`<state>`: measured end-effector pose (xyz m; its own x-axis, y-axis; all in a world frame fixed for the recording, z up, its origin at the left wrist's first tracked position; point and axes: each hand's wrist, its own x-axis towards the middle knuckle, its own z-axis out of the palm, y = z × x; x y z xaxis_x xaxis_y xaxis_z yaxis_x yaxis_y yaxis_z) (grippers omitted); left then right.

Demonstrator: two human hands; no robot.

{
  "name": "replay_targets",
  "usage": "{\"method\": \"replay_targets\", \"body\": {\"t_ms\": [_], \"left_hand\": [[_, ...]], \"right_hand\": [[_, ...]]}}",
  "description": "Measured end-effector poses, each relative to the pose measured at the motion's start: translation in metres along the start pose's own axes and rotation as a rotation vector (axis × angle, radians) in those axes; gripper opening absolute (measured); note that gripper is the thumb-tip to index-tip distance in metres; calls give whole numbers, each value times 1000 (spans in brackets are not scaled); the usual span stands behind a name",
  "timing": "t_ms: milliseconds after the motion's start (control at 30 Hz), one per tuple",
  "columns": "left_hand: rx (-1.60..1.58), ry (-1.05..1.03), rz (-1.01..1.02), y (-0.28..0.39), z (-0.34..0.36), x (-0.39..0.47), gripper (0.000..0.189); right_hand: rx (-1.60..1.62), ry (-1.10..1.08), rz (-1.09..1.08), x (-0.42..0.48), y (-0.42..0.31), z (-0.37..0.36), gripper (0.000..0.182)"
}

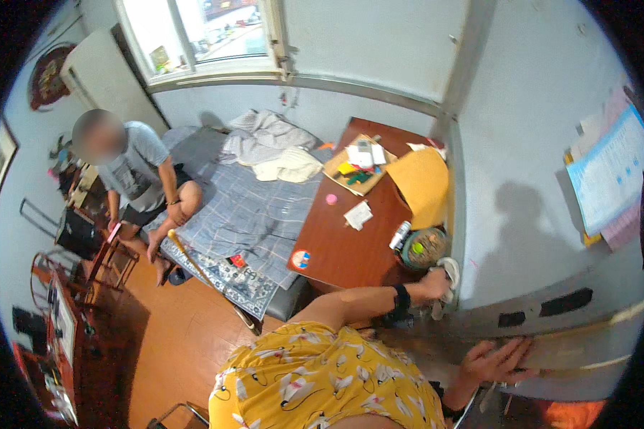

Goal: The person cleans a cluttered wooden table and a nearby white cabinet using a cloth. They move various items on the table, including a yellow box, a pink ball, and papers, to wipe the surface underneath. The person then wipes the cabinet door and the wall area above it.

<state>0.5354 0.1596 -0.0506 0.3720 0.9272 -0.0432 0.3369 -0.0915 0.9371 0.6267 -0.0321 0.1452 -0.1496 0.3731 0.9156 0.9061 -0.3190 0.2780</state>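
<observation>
My left hand (436,285) is closed around a bunched white item (451,273), apparently a cloth, at the wall corner. A dark band circles that wrist. Just beyond it a round pot (426,249) of brown material holds a yellow-green piece, and a white bottle (400,235) lies against the pot. Fingers spread, my right hand (496,363) is against the lower edge of a grey panel (542,316) with black patches. Nothing shows in its grasp, though the contact is partly unclear. Yellow patterned clothing (322,375) covers my body between the hands.
A brown wooden table (322,236) bears a box (354,182) of small items, paper and a yellow-orange sheet (421,185). Another person (139,166) sits on the bed (247,204), holding a pink-edged phone-like object. A wooden cane (193,257) leans against the bed.
</observation>
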Motion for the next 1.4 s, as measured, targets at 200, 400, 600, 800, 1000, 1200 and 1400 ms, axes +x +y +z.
{"method": "replay_targets", "body": {"t_ms": [200, 400, 600, 800, 1000, 1200, 1400], "left_hand": [[223, -52, 76, -8, -15, 24, 26], [159, -4, -119, 15, -27, 38, 29], [181, 2, -41, 20, -39, 62, 28], [555, -114, 207, 13, -50, 105, 24], [938, -178, 513, 0, -62, 148, 19], [1156, -80, 488, -1, -77, 184, 20], [960, -170, 332, -15, -79, 241, 24]], "right_hand": [[4, -108, 28, 4, -5, -6, 46], [7, -64, 18, 2, -4, -3, 46], [-31, -46, 5, 2, -2, 0, 46], [-123, -104, 4, -7, -1, -3, 51], [-194, -115, 44, -2, -6, -2, 56], [-227, -140, 39, 1, -8, -2, 56], [-217, -72, -29, 10, -12, 2, 56]]}}
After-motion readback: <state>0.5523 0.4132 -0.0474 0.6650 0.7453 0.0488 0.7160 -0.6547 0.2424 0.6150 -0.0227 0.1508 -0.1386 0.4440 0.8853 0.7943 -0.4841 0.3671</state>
